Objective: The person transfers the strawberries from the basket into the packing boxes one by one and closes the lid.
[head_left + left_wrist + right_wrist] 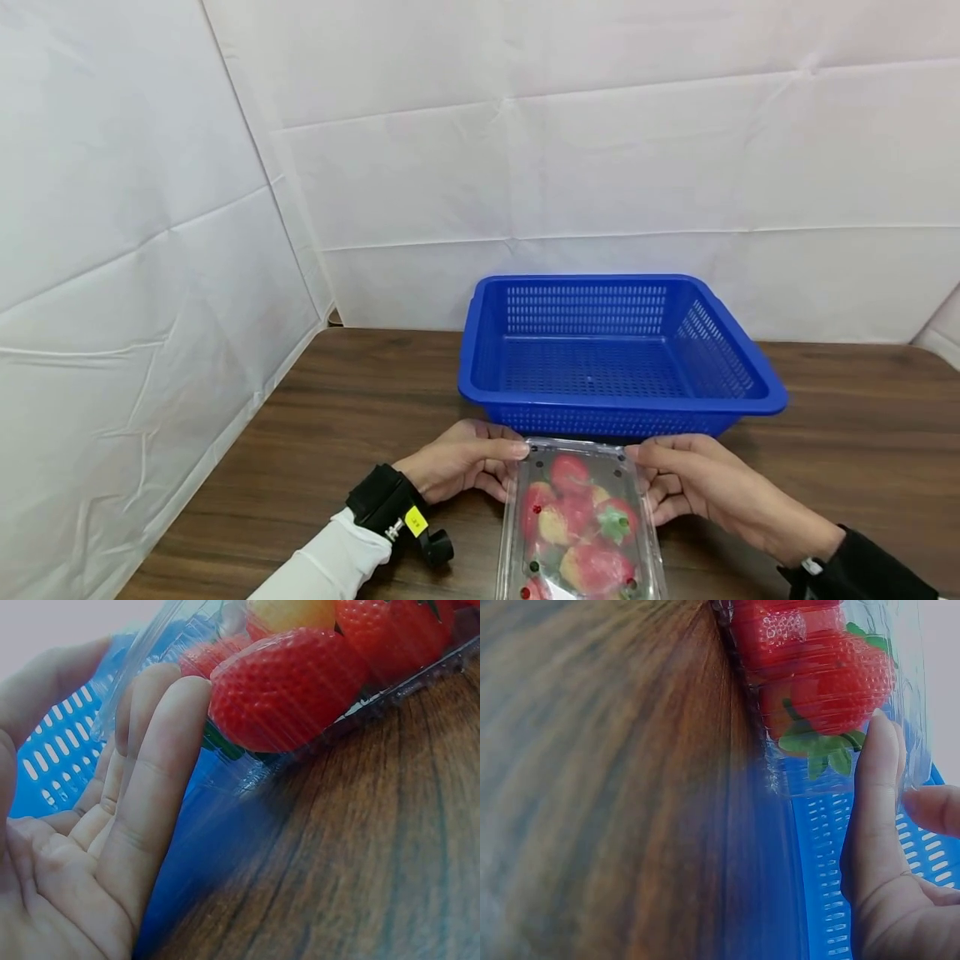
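A clear plastic clamshell box (557, 542) with a lid over red strawberries (597, 567) lies on the table in front of the blue basket. My left hand (474, 457) holds its far left corner, thumb on the rim and fingers along the side. At the far right corner, my right hand (693, 479) pinches the rim in the same way. In the left wrist view, the left fingertips (196, 694) touch the box wall beside a strawberry (281, 690). The right wrist view has a finger (879, 750) against the box near a leafy strawberry (844, 682).
Behind the box stands a blue perforated basket (592, 408) on the dark wooden table (360, 367). White cloth walls (420, 183) rise at the back and left. The near end of the box runs out of the head view.
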Motion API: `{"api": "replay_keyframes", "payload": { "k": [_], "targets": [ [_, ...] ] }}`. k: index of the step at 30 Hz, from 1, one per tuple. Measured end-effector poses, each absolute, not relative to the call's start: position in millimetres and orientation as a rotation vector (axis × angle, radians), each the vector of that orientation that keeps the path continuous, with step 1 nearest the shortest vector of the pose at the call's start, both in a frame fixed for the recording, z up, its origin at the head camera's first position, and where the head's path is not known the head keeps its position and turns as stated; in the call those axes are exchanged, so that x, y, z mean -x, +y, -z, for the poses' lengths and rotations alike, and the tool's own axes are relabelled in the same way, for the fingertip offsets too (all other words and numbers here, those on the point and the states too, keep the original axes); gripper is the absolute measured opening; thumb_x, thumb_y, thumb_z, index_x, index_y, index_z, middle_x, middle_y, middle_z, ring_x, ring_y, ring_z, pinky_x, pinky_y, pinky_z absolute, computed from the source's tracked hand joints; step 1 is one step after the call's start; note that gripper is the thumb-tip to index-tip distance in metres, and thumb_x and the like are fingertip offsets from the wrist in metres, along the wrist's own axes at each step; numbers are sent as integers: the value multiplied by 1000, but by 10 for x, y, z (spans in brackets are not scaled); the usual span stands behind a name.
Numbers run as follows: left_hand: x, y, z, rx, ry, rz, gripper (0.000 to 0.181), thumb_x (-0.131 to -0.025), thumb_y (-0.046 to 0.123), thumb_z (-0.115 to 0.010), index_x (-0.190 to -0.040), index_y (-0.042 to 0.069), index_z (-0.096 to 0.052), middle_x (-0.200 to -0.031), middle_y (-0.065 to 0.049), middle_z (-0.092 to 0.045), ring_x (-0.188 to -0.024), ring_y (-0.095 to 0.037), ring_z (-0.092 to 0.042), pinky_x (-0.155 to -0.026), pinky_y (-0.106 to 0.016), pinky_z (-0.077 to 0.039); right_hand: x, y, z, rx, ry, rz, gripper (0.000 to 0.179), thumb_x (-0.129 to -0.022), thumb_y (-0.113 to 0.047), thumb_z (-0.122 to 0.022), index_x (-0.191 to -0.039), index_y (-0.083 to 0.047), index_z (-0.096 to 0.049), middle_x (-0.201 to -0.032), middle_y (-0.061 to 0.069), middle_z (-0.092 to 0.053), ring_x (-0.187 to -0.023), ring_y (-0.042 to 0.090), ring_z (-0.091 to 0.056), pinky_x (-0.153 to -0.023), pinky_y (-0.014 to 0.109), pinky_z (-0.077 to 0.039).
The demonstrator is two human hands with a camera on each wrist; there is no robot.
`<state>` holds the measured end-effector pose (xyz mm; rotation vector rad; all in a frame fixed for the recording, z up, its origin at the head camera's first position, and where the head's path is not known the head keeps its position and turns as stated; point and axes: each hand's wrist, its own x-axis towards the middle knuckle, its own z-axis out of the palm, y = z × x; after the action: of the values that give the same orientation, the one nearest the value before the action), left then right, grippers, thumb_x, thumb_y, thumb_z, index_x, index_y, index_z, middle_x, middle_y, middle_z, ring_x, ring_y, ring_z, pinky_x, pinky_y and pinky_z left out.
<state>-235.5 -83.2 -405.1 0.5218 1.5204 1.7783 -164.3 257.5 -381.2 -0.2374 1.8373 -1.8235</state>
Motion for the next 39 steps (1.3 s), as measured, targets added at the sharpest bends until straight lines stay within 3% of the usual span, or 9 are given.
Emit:
{"api": "replay_keyframes", "payload": {
  "k": [14, 24, 39],
  "targets": [
    [2355, -857, 4041, -496, 1540, -1774, 17, -97, 21, -71, -104, 6, -65, -82, -3, -66, -69, -12, -68, -69, -29, -64, 1658, 2556, 3828, 288, 1813, 1818, 35, -116, -24, -45, -130, 5, -59, -99, 8, -68, -84, 14, -71, -80, 32, -64],
    [2357, -850, 4043, -518, 1529, -1771, 14, -99, 20, -69, -103, 7, -66, -81, -2, -66, -69, -11, -68, -68, -29, -64, 1632, 2565, 3813, 339, 1797, 1819, 27, -115, -22, -48, -115, -2, -65, -95, 7, -67, -82, 14, -71, -79, 32, -64],
    [2364, -841, 4050, -524, 1539, -1762, 18, -99, 23, -70, -102, 6, -66, -80, -3, -67, -67, -11, -67, -67, -28, -63, 1633, 2568, 3814, 301, 1744, 1821, 27, -115, -22, -47, -121, -1, -63, -97, 8, -66, -84, 15, -70, -80, 33, -64]
  ]
}}
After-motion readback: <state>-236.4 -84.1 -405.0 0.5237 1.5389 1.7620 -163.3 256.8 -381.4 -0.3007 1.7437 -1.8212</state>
